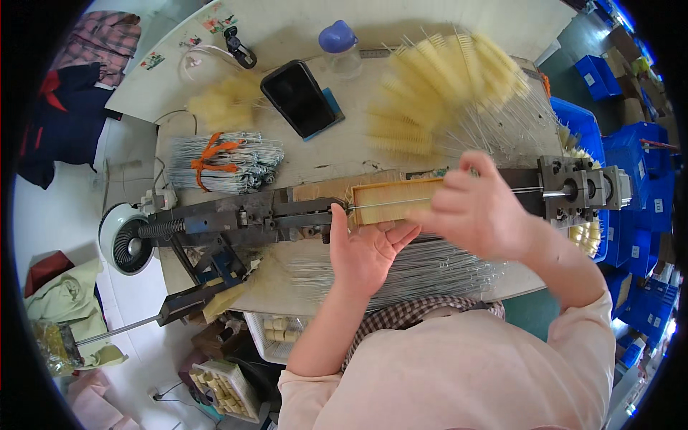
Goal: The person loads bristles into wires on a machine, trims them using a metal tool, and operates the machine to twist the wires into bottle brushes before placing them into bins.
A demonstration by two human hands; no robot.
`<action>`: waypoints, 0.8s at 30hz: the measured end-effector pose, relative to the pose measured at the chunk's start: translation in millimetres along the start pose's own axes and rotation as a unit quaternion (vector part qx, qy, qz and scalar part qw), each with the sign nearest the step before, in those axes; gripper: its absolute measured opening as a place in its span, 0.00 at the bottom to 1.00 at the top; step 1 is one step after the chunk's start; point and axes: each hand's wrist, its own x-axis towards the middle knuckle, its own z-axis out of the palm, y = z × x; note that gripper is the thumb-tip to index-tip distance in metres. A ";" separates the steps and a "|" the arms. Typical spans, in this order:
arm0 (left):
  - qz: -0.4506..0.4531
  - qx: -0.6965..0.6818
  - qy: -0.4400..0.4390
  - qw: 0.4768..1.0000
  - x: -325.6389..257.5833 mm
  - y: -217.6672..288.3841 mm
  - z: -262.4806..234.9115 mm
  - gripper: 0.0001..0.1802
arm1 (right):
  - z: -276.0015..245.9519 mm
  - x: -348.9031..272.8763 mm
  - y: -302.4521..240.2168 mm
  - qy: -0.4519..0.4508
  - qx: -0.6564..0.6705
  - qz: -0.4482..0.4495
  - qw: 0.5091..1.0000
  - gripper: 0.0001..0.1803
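My left hand (pixel 362 252) lies palm up with its fingers apart at the near side of a long metal machine (pixel 251 215). Its thumb points up beside the clamp end that grips a thin wire. Yellow bristles (pixel 390 203) fill a shallow wooden-edged tray under the wire. My right hand (pixel 473 213), slightly blurred, is over the tray's right end with its fingers curled in. Whatever it may hold is hidden. The wire runs past it to a metal spindle (pixel 559 192) at the right.
Finished yellow brushes (pixel 444 86) fan out at the back. A wire bundle (pixel 222 163) tied in orange, a phone (pixel 298 97) and a purple-lidded jar (pixel 340 46) stand around. Loose wires (pixel 430 269) lie near me. A small fan (pixel 129 240) stands left, blue bins (pixel 641 161) right.
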 end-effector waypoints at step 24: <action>0.008 0.037 0.053 0.998 -0.7 -1.1 9.0 0.47 | -9.1 -35.1 32.9 -0.042 -0.053 0.060 0.996 0.10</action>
